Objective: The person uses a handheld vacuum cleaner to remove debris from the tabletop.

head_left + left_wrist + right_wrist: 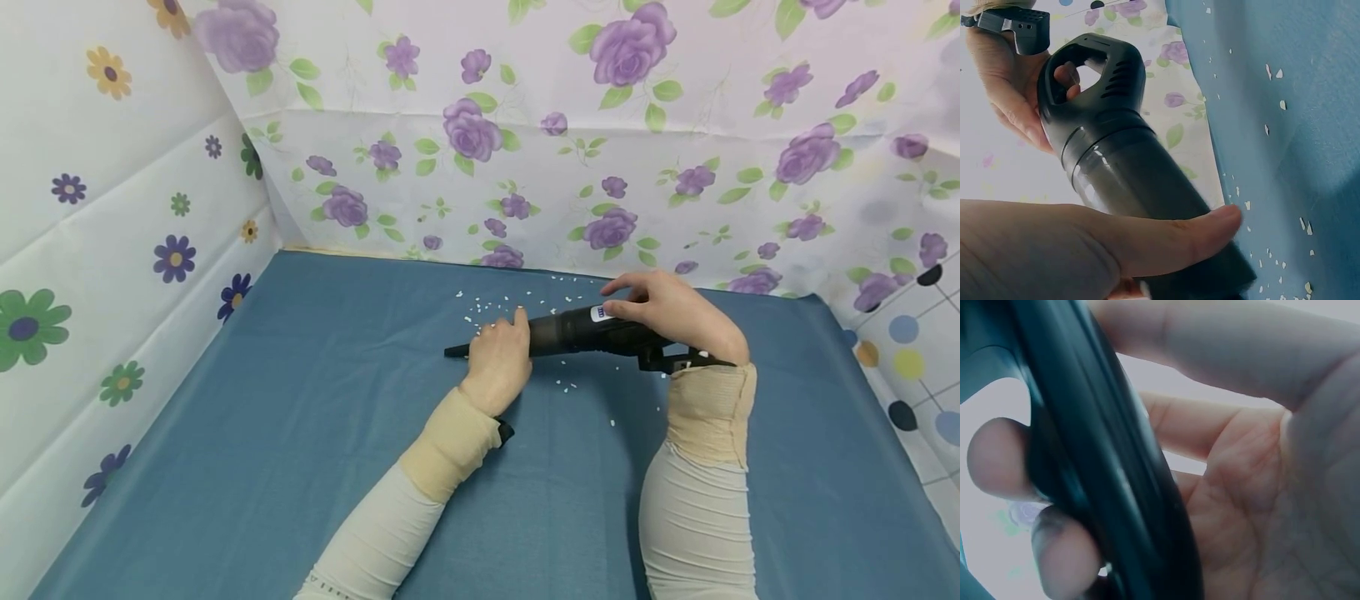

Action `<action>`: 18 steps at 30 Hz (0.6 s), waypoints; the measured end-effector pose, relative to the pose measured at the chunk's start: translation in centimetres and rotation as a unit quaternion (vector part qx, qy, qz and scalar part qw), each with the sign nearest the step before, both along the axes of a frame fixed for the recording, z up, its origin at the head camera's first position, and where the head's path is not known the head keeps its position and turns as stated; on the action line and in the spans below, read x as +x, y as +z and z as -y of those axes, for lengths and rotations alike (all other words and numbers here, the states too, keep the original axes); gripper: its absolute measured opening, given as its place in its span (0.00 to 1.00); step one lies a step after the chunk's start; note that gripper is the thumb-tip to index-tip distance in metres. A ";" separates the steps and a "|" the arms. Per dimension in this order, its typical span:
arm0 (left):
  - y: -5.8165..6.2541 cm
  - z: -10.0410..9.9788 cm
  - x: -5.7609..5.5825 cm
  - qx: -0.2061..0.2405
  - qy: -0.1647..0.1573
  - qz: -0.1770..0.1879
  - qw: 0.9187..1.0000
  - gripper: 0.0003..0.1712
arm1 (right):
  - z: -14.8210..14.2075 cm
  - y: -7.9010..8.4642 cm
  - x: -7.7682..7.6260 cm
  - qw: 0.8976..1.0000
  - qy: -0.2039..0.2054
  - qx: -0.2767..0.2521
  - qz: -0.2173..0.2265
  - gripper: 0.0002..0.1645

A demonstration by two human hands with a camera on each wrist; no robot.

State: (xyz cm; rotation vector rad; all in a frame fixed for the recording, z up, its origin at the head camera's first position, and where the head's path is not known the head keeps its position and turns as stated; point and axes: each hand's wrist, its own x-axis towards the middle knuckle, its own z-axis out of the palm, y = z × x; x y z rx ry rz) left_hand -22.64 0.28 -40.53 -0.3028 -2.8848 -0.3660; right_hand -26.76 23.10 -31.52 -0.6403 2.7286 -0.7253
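A black handheld vacuum cleaner [592,331] is held low over the blue cloth, its narrow nozzle [456,352] pointing left. My left hand [498,354] grips the front end just behind that nozzle; in the left wrist view its thumb [1191,240] lies across the dark body. At the back, fingers of my right hand [667,312] curl through the loop handle [1110,456], as the right wrist view shows close up. The right thumb lies near a white label [600,313] on top. Small white flakes [566,386] are scattered on the cloth around the vacuum.
The blue cloth [300,400] covers the table. Behind it rises a sheet with purple flowers [472,129], close beyond the flakes and right hand. Another flowered sheet [120,250] stands along the left side, a dotted one [911,362] at the right.
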 end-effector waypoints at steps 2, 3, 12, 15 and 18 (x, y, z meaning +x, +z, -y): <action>-0.2 0.0 -0.1 0.006 -0.002 -0.014 1.000 0.29 | -0.1 0.1 0.1 1.000 -0.006 0.000 0.001 0.25; -0.3 -0.1 -0.1 0.007 -0.002 -0.020 1.000 0.29 | -0.1 0.1 0.1 1.000 -0.009 0.000 0.002 0.25; -0.8 -0.6 -0.3 0.006 -0.008 -0.029 1.000 0.30 | -0.7 0.1 0.3 1.000 -0.022 -0.004 0.000 0.24; -0.9 -0.7 -0.3 0.010 -0.010 -0.028 1.000 0.29 | -0.8 0.1 0.4 1.000 -0.020 -0.004 0.001 0.25; -0.9 -0.8 -0.3 0.010 -0.013 -0.025 1.000 0.29 | -0.8 0.1 0.4 1.000 -0.021 -0.003 0.002 0.25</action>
